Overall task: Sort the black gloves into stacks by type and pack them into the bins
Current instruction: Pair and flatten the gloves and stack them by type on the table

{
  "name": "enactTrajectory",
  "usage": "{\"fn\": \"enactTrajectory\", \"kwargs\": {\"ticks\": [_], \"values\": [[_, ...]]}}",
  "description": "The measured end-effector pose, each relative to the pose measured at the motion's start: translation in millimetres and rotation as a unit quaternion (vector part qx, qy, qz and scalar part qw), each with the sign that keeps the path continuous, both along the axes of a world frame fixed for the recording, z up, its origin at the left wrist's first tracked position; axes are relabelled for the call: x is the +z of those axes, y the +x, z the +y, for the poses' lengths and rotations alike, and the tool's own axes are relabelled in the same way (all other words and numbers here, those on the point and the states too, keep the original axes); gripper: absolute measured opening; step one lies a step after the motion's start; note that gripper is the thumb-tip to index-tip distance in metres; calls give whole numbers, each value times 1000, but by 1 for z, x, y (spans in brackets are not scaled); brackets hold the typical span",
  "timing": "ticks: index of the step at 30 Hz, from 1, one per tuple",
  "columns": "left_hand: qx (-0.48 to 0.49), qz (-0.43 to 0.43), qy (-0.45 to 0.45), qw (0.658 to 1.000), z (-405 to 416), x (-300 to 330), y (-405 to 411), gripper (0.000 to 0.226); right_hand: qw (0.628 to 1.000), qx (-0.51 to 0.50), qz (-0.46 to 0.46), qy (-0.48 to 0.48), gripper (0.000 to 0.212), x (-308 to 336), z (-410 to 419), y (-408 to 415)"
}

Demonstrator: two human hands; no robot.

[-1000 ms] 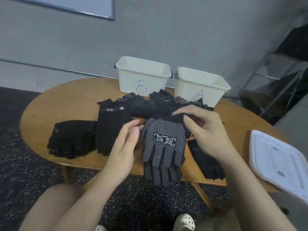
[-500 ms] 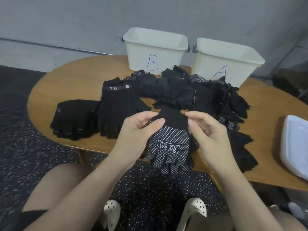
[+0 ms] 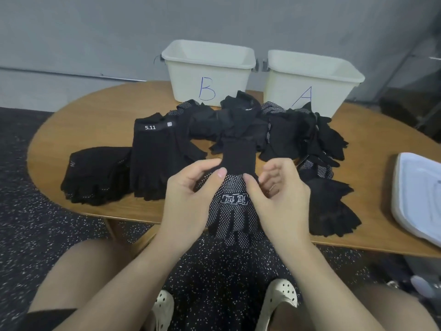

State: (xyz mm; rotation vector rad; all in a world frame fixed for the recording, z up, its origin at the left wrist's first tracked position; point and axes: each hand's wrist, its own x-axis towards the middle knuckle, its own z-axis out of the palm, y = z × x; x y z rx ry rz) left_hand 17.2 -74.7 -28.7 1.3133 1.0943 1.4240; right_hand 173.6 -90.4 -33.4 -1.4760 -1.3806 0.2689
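Both hands point(image 3: 235, 187) pinch a dotted glove point(image 3: 235, 211) at 6 o'clock; unsorted pile point(image 3: 274, 134) remains, bins point(image 3: 207, 75) apparently unfilled.

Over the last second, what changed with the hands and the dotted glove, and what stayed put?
Both hands slid to the black white-dotted knit glove's plain cuff: the left hand and right hand now pinch it from either side. The glove still overhangs the oval wooden table's near edge. Stacks, central pile and white bins B and A unchanged.
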Motion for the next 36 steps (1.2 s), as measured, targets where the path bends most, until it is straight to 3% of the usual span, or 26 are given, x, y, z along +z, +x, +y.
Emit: {"fn": "enactTrajectory", "kwargs": {"ticks": [5, 11, 15, 20, 23, 25, 29, 32, 36], "values": [[23, 21, 38, 999, -5, 1, -1, 22, 993, -5, -77, 92, 15, 3, -5, -14], [13, 12, 52, 999, -8, 3, 1, 28, 995, 14, -22, 99, 15, 8, -9, -20], [-55, 14, 67, 996, -12, 3, 2, 32, 993, 91, 71, 27, 31, 14, -13, -24], [-177, 2, 68, 982, -12, 0, 1, 33, 984, 79, 159, -5, 45, 16, -9, -15], [-218, -14, 47, 975, -12, -1, 0, 37, 979, 80, 183, -29, 26, 18, -7, -8], [-225, -24, 57, 972, -11, -3, -1, 36, 974, 87, 207, -35, 25, 19, -5, -3], [-182, -32, 79, 980, -5, -2, -3, 35, 971, 119, 204, -24, 42, 21, -4, 7], [-162, -14, 42, 986, 2, -4, -5, 37, 972, 148, 181, -27, 42, 28, -5, 12], [-183, 49, -16, 982, 5, -1, -7, 42, 966, 187, 178, -36, 56, 36, -7, 15]]}}
